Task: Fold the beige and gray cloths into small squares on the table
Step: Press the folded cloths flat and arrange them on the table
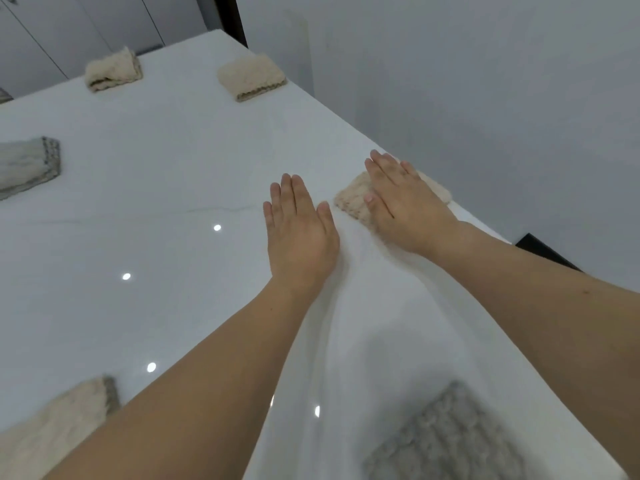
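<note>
My right hand (403, 199) lies flat with straight fingers on a small folded beige cloth (351, 199) near the right edge of the white table (173, 202). My left hand (299, 230) is flat with straight fingers just left of that cloth, over bare tabletop and apart from it. A folded gray cloth (446, 441) lies near me at the bottom right. Another gray folded cloth (29, 166) sits at the left edge. Two folded beige cloths (114, 69) (251, 76) rest at the far end. A beige cloth (55, 420) lies at the bottom left, partly under my left forearm.
The table's right edge runs diagonally close behind my right hand, with a pale wall (485, 81) beyond it. Cabinet doors (52, 22) stand past the far end. Ceiling lights reflect as bright spots on the glossy top.
</note>
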`<state>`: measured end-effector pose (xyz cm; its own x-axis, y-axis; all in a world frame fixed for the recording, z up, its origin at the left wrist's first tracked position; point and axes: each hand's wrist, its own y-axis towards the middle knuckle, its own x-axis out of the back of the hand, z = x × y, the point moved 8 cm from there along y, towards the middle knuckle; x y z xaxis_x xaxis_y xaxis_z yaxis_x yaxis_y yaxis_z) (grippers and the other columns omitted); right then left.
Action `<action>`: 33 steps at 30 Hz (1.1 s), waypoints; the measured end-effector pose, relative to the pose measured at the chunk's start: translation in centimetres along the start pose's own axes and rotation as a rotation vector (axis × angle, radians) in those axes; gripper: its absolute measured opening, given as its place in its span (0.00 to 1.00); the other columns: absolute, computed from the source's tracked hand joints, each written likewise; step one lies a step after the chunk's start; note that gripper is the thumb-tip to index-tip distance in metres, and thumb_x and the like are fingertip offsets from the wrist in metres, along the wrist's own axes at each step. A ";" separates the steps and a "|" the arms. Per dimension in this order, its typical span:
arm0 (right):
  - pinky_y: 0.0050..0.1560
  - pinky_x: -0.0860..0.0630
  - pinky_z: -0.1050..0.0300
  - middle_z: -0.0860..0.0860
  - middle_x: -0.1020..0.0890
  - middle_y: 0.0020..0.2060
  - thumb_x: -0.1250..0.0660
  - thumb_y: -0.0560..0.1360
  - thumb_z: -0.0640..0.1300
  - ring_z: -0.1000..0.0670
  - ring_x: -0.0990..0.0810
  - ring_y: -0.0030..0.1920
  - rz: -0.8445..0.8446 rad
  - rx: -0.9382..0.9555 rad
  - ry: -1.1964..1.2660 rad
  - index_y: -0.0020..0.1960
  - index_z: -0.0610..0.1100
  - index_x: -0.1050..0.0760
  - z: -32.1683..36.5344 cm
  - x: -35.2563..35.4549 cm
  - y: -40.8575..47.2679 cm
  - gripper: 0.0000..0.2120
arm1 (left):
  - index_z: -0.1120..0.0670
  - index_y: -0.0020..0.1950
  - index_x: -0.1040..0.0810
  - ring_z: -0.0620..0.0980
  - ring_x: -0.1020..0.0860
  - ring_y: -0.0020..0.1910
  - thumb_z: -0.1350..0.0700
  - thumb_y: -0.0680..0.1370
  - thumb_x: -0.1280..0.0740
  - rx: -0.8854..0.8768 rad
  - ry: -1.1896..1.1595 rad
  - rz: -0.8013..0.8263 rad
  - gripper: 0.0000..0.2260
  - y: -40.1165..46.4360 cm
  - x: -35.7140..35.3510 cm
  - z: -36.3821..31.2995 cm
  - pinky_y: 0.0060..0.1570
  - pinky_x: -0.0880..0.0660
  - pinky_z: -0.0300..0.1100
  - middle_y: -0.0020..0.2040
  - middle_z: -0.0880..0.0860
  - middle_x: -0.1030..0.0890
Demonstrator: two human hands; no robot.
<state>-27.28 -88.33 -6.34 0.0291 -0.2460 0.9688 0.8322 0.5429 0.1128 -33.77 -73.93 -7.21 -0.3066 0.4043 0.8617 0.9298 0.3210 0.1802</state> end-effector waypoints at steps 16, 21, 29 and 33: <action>0.72 0.61 0.68 0.56 0.51 0.78 0.53 0.84 0.50 0.62 0.56 0.75 0.086 -0.162 0.558 0.79 0.47 0.52 24.1 -4.1 -7.9 0.24 | 0.60 0.80 0.53 0.51 0.57 0.80 0.52 0.85 0.52 0.067 -0.177 0.051 0.25 -10.8 14.5 19.0 0.77 0.61 0.46 0.81 0.55 0.51; 0.72 0.55 0.68 0.62 0.47 0.77 0.50 0.84 0.51 0.66 0.51 0.74 0.135 -0.213 0.856 0.78 0.53 0.48 29.3 -7.1 -10.3 0.23 | 0.57 0.80 0.54 0.45 0.59 0.79 0.50 0.85 0.54 0.173 -0.276 0.051 0.25 -15.3 17.1 24.4 0.74 0.64 0.38 0.81 0.51 0.53; 0.72 0.52 0.70 0.64 0.43 0.75 0.48 0.84 0.50 0.70 0.48 0.72 0.245 -0.171 0.999 0.77 0.54 0.45 35.2 -11.3 -13.3 0.23 | 0.53 0.81 0.53 0.41 0.57 0.78 0.49 0.85 0.54 0.351 -0.418 -0.010 0.24 -22.0 19.7 29.8 0.77 0.60 0.41 0.81 0.45 0.52; 0.74 0.50 0.67 0.63 0.42 0.75 0.48 0.84 0.48 0.69 0.46 0.72 0.238 -0.155 1.010 0.78 0.53 0.44 37.3 -12.0 -13.0 0.22 | 0.52 0.81 0.51 0.40 0.54 0.78 0.48 0.85 0.53 0.465 -0.541 -0.037 0.24 -23.9 19.1 31.8 0.75 0.57 0.36 0.81 0.45 0.50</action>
<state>-59.13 -62.54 -11.19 0.5909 -0.7409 0.3193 0.8039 0.5742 -0.1552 -68.32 -46.58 -10.13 -0.5061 0.7156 0.4814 0.7707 0.6258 -0.1200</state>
